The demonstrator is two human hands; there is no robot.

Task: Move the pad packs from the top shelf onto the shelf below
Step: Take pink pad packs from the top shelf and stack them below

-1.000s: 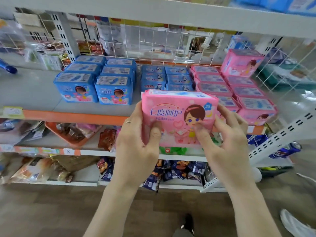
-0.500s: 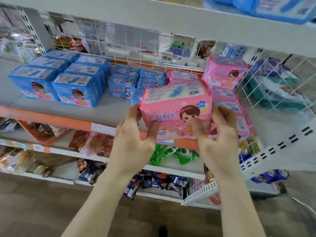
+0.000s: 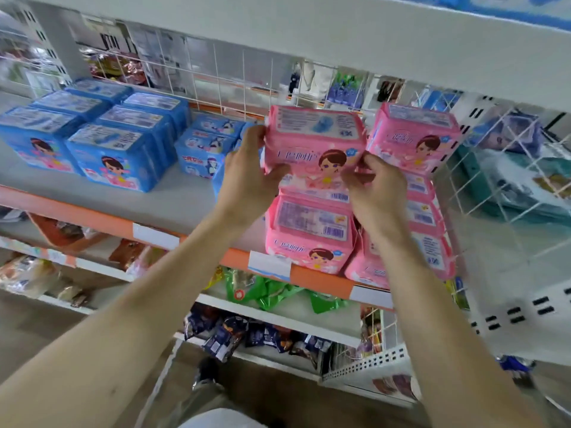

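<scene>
Both hands hold one pink pad pack (image 3: 312, 140) printed with a cartoon girl. My left hand (image 3: 247, 174) grips its left end and my right hand (image 3: 375, 183) pinches its lower right corner. The pack sits on top of a row of pink packs (image 3: 309, 233) on the shelf (image 3: 173, 199) with the orange front edge. Another raised pink pack (image 3: 414, 134) stands just to its right on a second pink row. The top shelf (image 3: 309, 29) runs overhead, with blue packs (image 3: 506, 4) partly visible on it.
Blue pad packs (image 3: 114, 156) in rows fill the shelf's left half, smaller blue packs (image 3: 204, 152) in the middle. A white wire grid (image 3: 216, 72) backs the shelf and another (image 3: 506, 186) closes its right end. Snack bags (image 3: 265, 291) lie on lower shelves.
My hands carried the pink pack forward and up from in front of the shelf edge onto the pink row. The camera moved closer and to the right.
</scene>
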